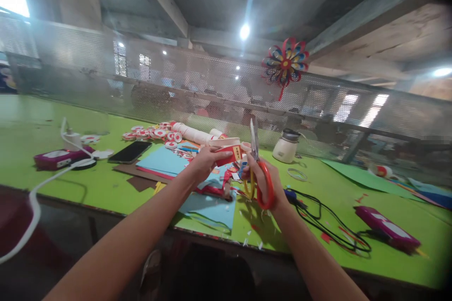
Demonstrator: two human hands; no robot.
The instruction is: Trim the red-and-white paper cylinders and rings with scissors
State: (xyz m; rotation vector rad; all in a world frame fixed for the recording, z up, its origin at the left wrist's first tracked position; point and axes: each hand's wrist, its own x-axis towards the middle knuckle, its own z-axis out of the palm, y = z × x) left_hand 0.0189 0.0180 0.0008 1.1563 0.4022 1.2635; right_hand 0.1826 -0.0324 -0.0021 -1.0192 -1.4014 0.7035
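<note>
My left hand point(208, 162) is closed on a red paper cup point(229, 156) with a yellow printed panel; a pale curved edge shows just above it. My right hand point(270, 181) grips scissors point(266, 187) by their orange-red handles, with the blades pointing up beside the cup. The tips of the right fingers are close to the cup's right side; whether they touch it I cannot tell. Light blue paper sheets point(162, 162) lie on the green table point(106, 183) below the hands, among red and white scraps.
White stacked cups point(192, 132) and several red-and-white discs point(151, 132) lie behind. A phone point(130, 151) and a purple power bank point(58, 157) are left. To the right are a beige jug point(286, 146), black cable point(328, 221), another purple device point(386, 228) and green paper point(367, 179). A mesh screen point(197, 84) stands behind.
</note>
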